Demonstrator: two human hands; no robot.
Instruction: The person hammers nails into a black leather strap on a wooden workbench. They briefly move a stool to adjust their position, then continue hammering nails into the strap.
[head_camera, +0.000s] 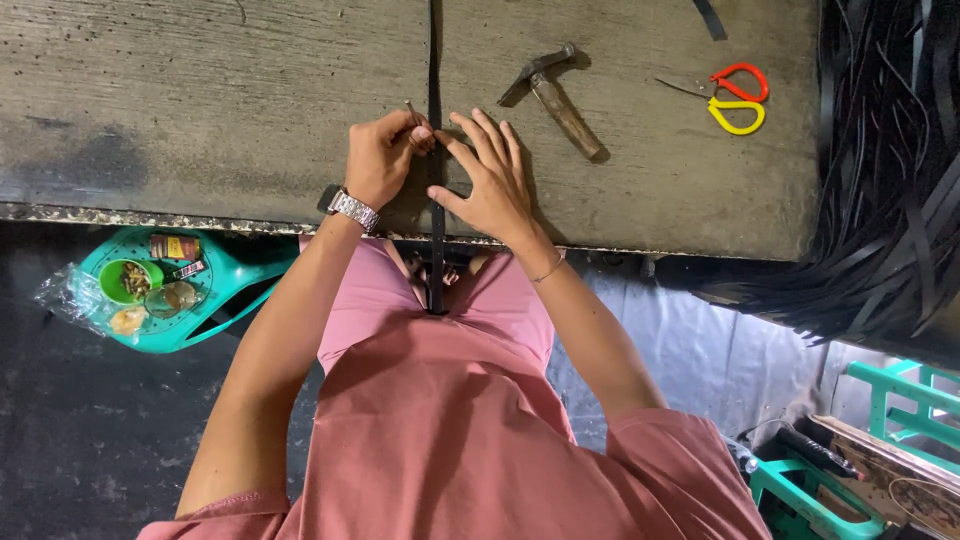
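From the head view, the left hand (383, 158) is curled into a loose fist on the grey tabletop (200, 110), its thumb and forefinger pinched on a thin metal spike (410, 110) that sticks up and away from the knuckles. A metal wristwatch (350, 208) sits on that wrist. Just beside it, the right hand (490, 180) lies with its fingers spread and pressed flat on the tabletop; it grips nothing, though its thumb and forefinger touch a narrow black strap (436, 215). That strap runs straight between the two hands, from the far edge of the tabletop back over the near edge and down to the person's lap. The tip of the spike is at the strap's left edge, by the left thumb.

Beyond the right hand's fingers, near but apart, lies a hammer (555, 97) with a wooden handle, its head pointing toward the strap. Further right of it, well apart from both hands, rest scissors (738, 98) with one red and one yellow loop. At the far right a heap of black strips (885, 170) hangs over the tabletop's end. Below and left of the left forearm, a teal plastic stool (225, 265) carries small containers.
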